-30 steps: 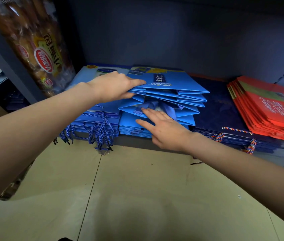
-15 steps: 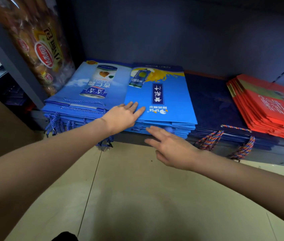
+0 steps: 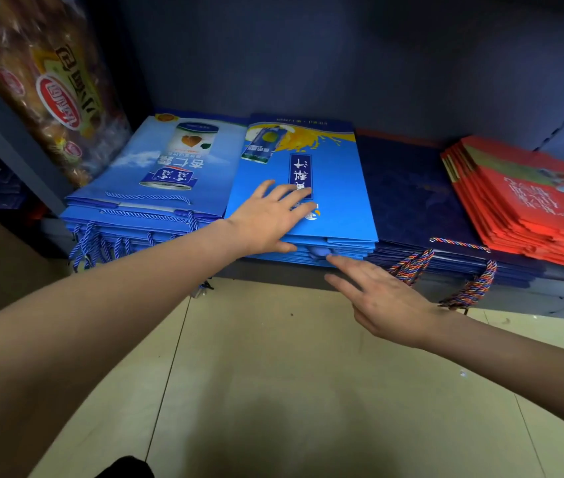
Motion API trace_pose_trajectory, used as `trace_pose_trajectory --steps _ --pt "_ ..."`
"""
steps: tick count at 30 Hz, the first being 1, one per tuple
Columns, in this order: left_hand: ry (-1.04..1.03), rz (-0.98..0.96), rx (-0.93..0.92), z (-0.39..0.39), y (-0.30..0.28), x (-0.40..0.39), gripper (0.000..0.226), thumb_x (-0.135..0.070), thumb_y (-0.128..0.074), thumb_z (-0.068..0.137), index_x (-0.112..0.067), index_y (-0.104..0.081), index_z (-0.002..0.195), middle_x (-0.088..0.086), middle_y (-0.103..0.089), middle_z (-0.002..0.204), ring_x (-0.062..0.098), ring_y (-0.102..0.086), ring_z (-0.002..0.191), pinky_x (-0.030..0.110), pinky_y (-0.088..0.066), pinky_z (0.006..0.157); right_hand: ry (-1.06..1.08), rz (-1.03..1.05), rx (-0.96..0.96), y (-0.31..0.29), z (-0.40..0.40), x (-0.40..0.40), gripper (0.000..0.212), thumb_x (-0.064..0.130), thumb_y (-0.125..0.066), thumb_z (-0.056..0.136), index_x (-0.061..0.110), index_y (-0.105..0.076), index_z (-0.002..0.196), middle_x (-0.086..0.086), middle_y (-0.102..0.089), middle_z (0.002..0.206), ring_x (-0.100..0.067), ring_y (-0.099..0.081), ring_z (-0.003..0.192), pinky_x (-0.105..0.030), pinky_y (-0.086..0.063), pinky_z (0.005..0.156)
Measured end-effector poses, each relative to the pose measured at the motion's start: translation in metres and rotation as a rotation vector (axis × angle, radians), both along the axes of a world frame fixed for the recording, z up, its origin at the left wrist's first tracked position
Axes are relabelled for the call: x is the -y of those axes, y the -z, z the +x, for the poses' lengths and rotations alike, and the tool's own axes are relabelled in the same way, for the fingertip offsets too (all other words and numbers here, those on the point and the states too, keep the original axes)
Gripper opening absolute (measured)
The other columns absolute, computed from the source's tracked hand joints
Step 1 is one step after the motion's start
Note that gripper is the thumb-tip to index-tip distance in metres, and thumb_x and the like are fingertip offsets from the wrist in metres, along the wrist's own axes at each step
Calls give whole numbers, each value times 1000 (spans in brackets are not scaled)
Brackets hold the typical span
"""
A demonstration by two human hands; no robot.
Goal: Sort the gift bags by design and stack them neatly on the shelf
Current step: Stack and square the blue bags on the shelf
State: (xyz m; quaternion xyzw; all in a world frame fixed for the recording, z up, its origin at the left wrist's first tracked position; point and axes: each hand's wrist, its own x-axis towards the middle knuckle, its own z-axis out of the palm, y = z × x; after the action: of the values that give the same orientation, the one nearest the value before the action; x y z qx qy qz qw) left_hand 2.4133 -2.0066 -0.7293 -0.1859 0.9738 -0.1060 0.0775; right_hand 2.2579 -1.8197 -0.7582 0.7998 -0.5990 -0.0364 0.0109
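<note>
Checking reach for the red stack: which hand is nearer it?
Right. The right hand hovers off the shelf front, left of the red gift bags; the left hand lies farther left.

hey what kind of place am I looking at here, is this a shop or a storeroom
Probably a shop or its stockroom. Flat gift bags lie in stacks by design on a low shelf: blue bags, navy bags, red bags. A packaged bread bag stands at the left.
</note>
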Motion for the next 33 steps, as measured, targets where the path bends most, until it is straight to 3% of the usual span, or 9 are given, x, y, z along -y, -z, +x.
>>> trace_pose_trajectory --steps 4,7,8,11,13,19,23,28,33 --pt "66 28 -68 0 -11 10 67 -42 -48 93 -14 -23 148 4 -26 154 27 -32 133 43 -37 102 -28 -52 -50 5 -2 11 67 0 -68 61 -3 -54 127 -25 -45 137 -37 -51 122 -46 -42 100" --pt "188 37 -182 4 -16 20 58 -32 -63 84 -3 -50 133 15 -56 132 37 -58 105 46 -56 75 -36 -125 -117 7 2 15 62 7 -47 73 -4 -47 133 -22 -40 143 -33 -45 129 -44 -37 105" --pt "187 35 -179 4 -16 21 58 -31 -63 85 -4 -49 134 13 -55 133 36 -58 107 45 -56 75 -25 -148 -146 8 4 15 61 10 -37 76 -3 -46 134 -21 -39 144 -32 -43 131 -44 -36 106" --pt "109 39 -111 1 -19 20 60 -41 -41 97 -17 -23 149 -2 -28 154 23 -36 131 42 -48 91 11 -216 -246 11 12 15 62 13 -23 79 -5 -44 135 -23 -39 144 -34 -42 132 -45 -28 110" --pt "119 -4 -86 0 -23 18 60 -43 -34 99 -20 -14 151 -5 -20 156 19 -30 134 37 -44 92 39 -270 -301 13 16 22 61 14 -25 80 -7 -44 133 -25 -45 139 -35 -43 130 -46 -26 109" --pt "115 -18 -100 0 -27 18 61 -45 -34 98 -20 -15 151 -5 -22 156 19 -30 134 38 -46 94 129 -227 -321 23 28 47 65 26 -68 62 3 -61 123 -11 -62 123 -24 -56 118 -46 -43 98" --pt "106 1 -141 1 -34 22 60 -43 -37 98 -20 -19 150 -3 -26 154 21 -33 132 43 -47 93 204 -258 -412 25 32 55 69 35 -68 64 6 -59 126 -7 -61 123 -22 -51 121 -47 -34 103" --pt "105 -17 -114 0 -42 22 60 -41 -35 99 -21 -15 151 -4 -23 155 20 -31 133 42 -46 94 212 -285 -468 13 32 66 61 29 -69 65 -2 -61 116 -15 -45 109 -30 -38 105 -48 -27 96" --pt "118 -32 -108 -1 -44 24 59 -41 -35 99 -20 -14 151 -3 -22 155 20 -31 133 41 -46 95 126 -310 -408 10 22 61 69 27 -70 64 -4 -55 124 -16 -55 104 -32 -46 108 -47 -27 99"
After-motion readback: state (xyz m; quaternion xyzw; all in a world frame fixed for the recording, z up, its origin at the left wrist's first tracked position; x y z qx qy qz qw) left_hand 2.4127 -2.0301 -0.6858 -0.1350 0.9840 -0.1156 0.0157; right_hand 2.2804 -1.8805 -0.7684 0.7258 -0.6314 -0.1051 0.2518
